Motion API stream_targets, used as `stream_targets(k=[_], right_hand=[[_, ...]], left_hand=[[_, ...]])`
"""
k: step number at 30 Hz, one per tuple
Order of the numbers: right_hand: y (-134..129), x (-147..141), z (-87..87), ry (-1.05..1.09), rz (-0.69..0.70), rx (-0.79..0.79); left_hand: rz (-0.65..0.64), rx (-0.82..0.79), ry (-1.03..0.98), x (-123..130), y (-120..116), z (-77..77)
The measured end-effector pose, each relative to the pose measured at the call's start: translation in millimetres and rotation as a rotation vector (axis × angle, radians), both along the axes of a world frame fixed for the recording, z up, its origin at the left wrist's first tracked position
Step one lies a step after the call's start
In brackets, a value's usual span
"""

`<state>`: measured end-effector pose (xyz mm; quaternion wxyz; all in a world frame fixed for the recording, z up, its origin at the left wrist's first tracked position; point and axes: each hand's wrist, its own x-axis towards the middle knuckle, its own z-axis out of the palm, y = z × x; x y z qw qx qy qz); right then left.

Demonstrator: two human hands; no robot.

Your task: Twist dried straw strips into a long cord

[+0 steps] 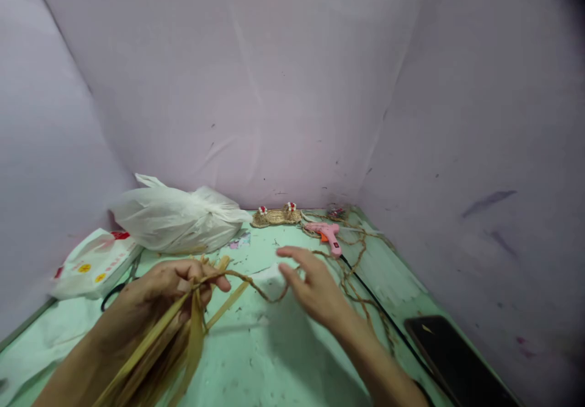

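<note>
Head view: pinches one bundle of dry strips and one twisted cord in the left hand; spreads thumb and forefinger of the right hand wide beside the cord. Beyond the right fingers, shows one glue gun, one woven piece with two beaded flowers; rightward, one phone.
</note>
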<state>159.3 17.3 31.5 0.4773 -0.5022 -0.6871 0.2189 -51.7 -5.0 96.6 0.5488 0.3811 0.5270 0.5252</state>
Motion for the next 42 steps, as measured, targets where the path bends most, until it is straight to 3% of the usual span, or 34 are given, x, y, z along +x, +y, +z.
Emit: stream_targets(k=[2,4,6,8,11,14,18,21,25,30,33,35,38,42], right_hand=[[-6.2,-16.8,-3.6,0.067,0.179,-0.110],[-7.9,-22.9,-9.7,0.153,0.298,-0.245],[-5.7,-22.8,-15.0,0.290,0.305,-0.367],[-2.3,-22.3,-17.2,0.400,0.204,-0.434],[-0.8,-26.3,-14.7,0.413,0.059,-0.449],[-4.4,-33.4,-10.3,0.431,0.129,-0.487],[-9.3,-38.7,-7.5,0.547,0.204,-0.564],[-9.9,-39.7,-6.1,0.581,0.122,-0.509],[-8.5,-37.0,-2.4,0.723,0.011,-0.533],[-5.4,-27.6,4.8,0.838,-0.074,-0.602],[-6.4,-23.6,9.0,0.818,0.040,-0.650],[-9.2,-23.9,9.9,0.763,0.188,-0.694],[-14.0,-29.9,4.1,0.662,0.360,-0.766],[-14.8,-42.5,-13.9,0.634,0.366,-0.845]], left_hand=[[-0.166,-0.118,-0.143,-12.9,3.8,6.2],[-0.119,-0.119,-0.246,-22.8,6.9,11.7],[-0.044,-0.045,-0.290,-25.4,7.7,13.3],[-0.080,0.087,-0.235,-21.5,6.6,9.0],[-0.303,0.360,0.207,-9.4,2.8,-6.7],[-0.484,0.613,0.793,6.4,-3.6,-26.4],[-0.613,0.854,1.280,25.0,-12.9,-45.6],[-0.659,0.900,1.448,31.0,-16.6,-50.2],[-0.708,0.745,1.559,30.4,-14.4,-49.1],[-0.652,0.517,1.636,24.1,-1.7,-48.0],[-0.514,0.416,1.680,20.0,8.4,-48.4],[-0.408,0.387,1.691,17.8,14.1,-50.1],[-0.318,0.409,1.662,16.0,18.6,-56.4],[-0.270,0.579,1.585,15.8,19.1,-69.5]])
